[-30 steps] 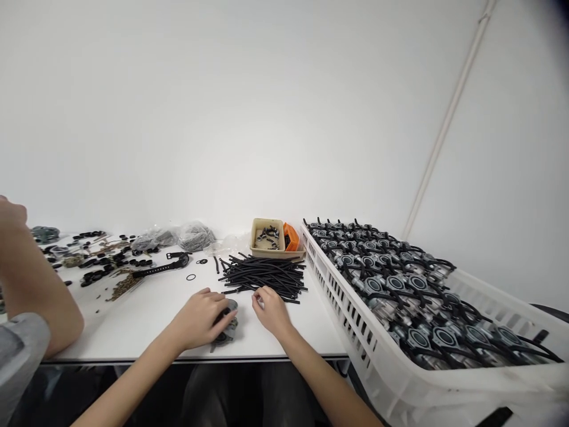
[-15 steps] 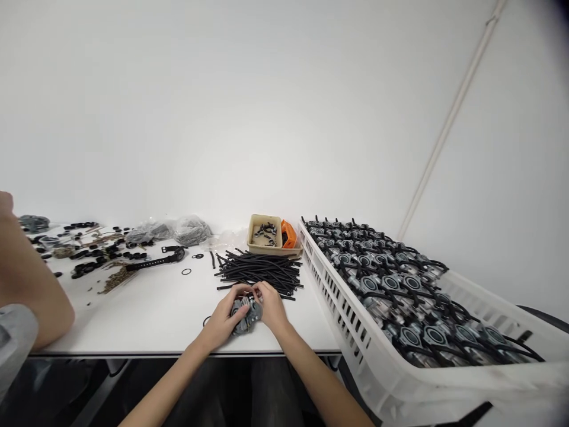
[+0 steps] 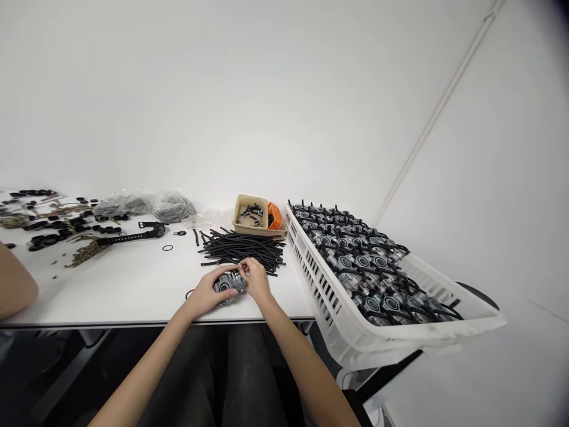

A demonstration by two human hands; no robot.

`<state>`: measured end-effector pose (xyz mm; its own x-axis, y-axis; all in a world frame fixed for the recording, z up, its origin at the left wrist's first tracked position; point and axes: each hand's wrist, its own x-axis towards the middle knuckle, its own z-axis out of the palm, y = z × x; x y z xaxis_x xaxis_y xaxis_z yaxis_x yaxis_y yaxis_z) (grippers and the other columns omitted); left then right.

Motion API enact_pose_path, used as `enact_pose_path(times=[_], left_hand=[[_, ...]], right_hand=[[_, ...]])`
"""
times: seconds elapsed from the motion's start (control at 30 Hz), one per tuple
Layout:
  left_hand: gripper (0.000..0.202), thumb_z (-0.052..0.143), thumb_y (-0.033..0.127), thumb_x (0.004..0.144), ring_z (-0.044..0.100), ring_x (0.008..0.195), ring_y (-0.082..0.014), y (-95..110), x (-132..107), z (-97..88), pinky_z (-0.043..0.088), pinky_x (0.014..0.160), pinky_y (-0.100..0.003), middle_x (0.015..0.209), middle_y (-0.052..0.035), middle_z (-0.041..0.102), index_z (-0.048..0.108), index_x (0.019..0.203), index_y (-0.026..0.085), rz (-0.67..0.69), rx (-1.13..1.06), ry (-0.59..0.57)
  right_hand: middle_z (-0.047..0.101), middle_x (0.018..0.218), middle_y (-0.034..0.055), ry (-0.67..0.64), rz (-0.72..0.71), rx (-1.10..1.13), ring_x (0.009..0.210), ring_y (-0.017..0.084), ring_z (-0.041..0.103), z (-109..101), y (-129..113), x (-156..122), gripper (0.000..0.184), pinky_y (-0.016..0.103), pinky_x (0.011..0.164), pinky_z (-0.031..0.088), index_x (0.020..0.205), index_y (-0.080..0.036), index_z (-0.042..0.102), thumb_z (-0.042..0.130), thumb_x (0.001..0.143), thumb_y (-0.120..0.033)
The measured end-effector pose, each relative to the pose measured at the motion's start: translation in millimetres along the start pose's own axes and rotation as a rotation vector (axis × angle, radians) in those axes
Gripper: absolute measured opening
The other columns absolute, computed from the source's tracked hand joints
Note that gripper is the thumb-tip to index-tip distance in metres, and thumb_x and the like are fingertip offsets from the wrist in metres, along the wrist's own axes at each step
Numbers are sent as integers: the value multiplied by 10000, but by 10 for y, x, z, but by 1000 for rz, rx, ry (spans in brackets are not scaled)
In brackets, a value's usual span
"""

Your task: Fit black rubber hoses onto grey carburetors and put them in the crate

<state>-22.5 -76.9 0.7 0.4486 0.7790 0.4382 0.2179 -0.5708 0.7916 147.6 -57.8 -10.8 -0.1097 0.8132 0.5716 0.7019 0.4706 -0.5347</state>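
Note:
My left hand (image 3: 205, 295) is wrapped round a grey metal carburetor (image 3: 228, 286), holding it just above the table near the front edge. A round opening on its body faces up towards me. At the carburetor's far right side, the thumb and fingers of my right hand (image 3: 256, 280) are pinched together; whatever sits between them is too small to make out. Just beyond both hands lies a pile of short black hoses (image 3: 244, 249). A black ring (image 3: 189, 293) partly shows beside my left hand.
A white crate (image 3: 311, 284) of carburetors with black hoses stands on the right. Behind the hoses are a beige tray (image 3: 237, 224) and an orange basket (image 3: 275, 218). Leftward lie a wristwatch (image 3: 133, 237), plastic bags (image 3: 171, 206), brass parts (image 3: 86, 252) and another person's arm (image 3: 15, 284).
My view has swung, so the scene sits further left and higher. In my left hand the carburetor has turned, showing its round opening. The other person's arm has moved mostly out of view.

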Motion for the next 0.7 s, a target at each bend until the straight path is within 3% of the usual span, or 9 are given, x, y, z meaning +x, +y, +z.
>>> enact_pose_path(times=[0.13,0.27,0.4,0.47,0.57,0.7], left_hand=[[506,613,465,746,536,1082,-245,28,-7,-4,394,963,-398,1181,-97,588,539,1163,188,-14,124,103],[563,610,470,752,482,1128,-244,-58,13,15,373,983,-406,1197,-106,528,471,1217,184,19,210,230],[630,594,467,769,407,1185,-253,-145,29,44,324,1026,-438,1216,-108,446,380,1300,206,58,270,291],[597,544,458,806,382,1193,-254,-175,30,56,299,1042,-453,1206,-110,407,361,1319,214,44,286,317],[494,435,441,867,368,1189,-247,-211,21,69,278,1054,-461,1185,-109,371,382,1304,218,49,282,319],[442,258,432,922,381,1184,-228,-215,20,81,275,1056,-460,1183,-110,390,388,1290,223,76,225,283]], right_hand=[[592,783,17,59,29,33,702,143,561,29,22,17,137,240,682,439,807,-195,592,470,866,-216],[626,788,32,67,34,94,733,149,586,2,-22,17,257,246,718,443,834,-188,606,389,924,-290],[652,1002,48,-61,-70,256,924,162,609,-86,-102,-9,347,269,828,448,1090,-209,576,275,964,-328],[599,1168,57,-154,-138,321,1018,179,587,-120,-122,-16,369,288,865,449,1258,-229,467,369,936,-380],[527,1275,85,-233,-188,369,1076,204,564,-133,-128,-16,608,311,882,453,1377,-235,308,529,850,-441],[459,1343,109,-215,-213,285,1211,243,461,-116,-156,-24,755,357,963,408,1372,-239,330,685,730,-418]])
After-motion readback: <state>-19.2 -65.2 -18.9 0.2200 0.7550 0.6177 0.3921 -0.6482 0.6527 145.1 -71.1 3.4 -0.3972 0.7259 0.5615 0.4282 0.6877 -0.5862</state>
